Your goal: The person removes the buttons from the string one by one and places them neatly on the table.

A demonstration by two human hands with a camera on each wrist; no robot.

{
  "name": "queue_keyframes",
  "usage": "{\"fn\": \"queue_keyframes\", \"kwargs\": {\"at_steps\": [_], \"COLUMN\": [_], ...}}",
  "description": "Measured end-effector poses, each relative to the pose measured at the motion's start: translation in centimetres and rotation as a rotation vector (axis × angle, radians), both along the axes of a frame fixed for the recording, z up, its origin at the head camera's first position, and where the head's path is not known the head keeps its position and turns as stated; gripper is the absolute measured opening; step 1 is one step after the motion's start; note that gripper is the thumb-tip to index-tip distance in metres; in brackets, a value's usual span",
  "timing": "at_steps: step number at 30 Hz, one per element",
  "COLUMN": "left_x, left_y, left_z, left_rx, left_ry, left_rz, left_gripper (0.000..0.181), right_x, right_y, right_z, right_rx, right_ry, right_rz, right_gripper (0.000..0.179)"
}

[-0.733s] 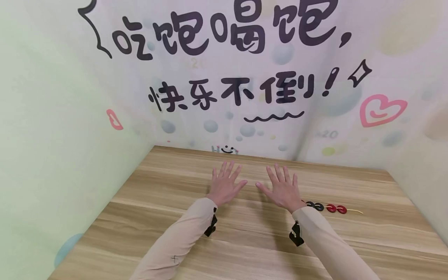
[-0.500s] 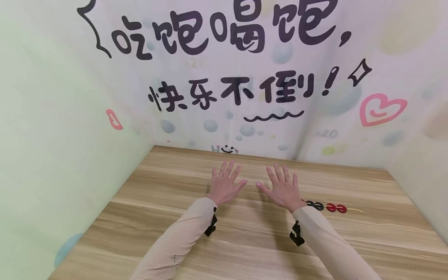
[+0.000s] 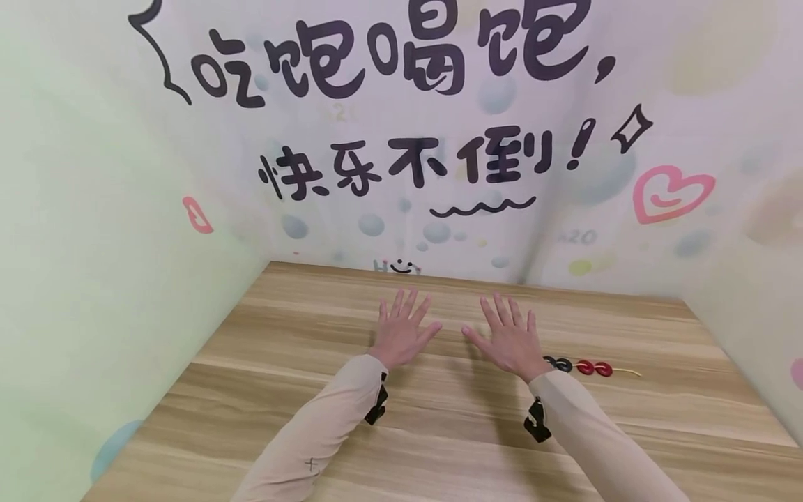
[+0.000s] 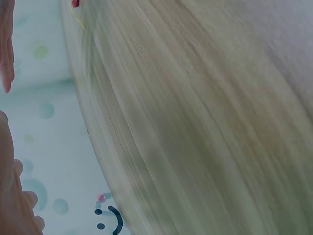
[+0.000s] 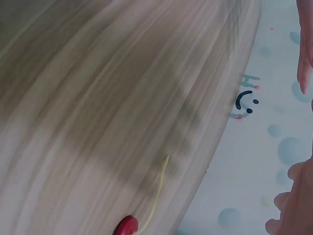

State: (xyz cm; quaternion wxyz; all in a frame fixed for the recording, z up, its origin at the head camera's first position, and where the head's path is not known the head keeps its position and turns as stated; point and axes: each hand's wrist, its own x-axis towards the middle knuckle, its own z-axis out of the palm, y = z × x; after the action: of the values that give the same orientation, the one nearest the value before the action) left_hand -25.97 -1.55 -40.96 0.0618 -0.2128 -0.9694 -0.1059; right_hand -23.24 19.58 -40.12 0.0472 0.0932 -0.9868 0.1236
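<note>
Both bare hands are held palm down over the wooden table, fingers spread and straight, with nothing in them. My left hand is left of centre; part of it shows along the left edge of the left wrist view. The right hand stays a short gap away, thumbs pointing toward each other. Just beyond the right wrist lies a string of ring-shaped beads, black ones and red ones, on a yellow cord. Its left end is hidden behind the right hand. In the right wrist view a red bead and the cord's tip appear.
A printed cloth wall with black writing rises along the table's back edge. A pale green side wall closes off the left, and another cloth wall stands at the right. Dark wrist mounts hang beneath the sleeves.
The head view has shifted slightly, sliding the wall and the beads a little left in the picture. My right hand has drifted slightly right; both hands keep their spread pose.
</note>
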Motion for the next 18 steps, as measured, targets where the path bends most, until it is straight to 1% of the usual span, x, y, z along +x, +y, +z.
{"fn": "queue_keyframes", "kwargs": {"at_steps": [8, 11, 15, 18], "left_x": [0.2, 0.3, 0.6, 1.0], "left_y": [1.0, 1.6, 2.8, 4.1], "left_z": [-0.3, -0.5, -0.9, -1.3], "left_rx": [-0.021, -0.012, 0.003, 0.003], "left_ry": [0.008, 0.006, -0.016, -0.023], "left_rz": [-0.013, -0.019, -0.042, -0.063], "left_gripper": [0.061, 0.061, 0.06, 0.058], "right_x": [1.0, 1.5, 2.0, 2.3], "right_y": [1.8, 2.8, 4.3, 5.8], "right_z": [-0.1, -0.1, -0.4, -0.7], "right_rx": [-0.034, -0.051, -0.06, -0.056], "right_ry": [0.016, 0.026, 0.043, 0.074], "right_rz": [-0.001, 0.008, 0.015, 0.024], "right_gripper": [0.077, 0.076, 0.076, 0.076]}}
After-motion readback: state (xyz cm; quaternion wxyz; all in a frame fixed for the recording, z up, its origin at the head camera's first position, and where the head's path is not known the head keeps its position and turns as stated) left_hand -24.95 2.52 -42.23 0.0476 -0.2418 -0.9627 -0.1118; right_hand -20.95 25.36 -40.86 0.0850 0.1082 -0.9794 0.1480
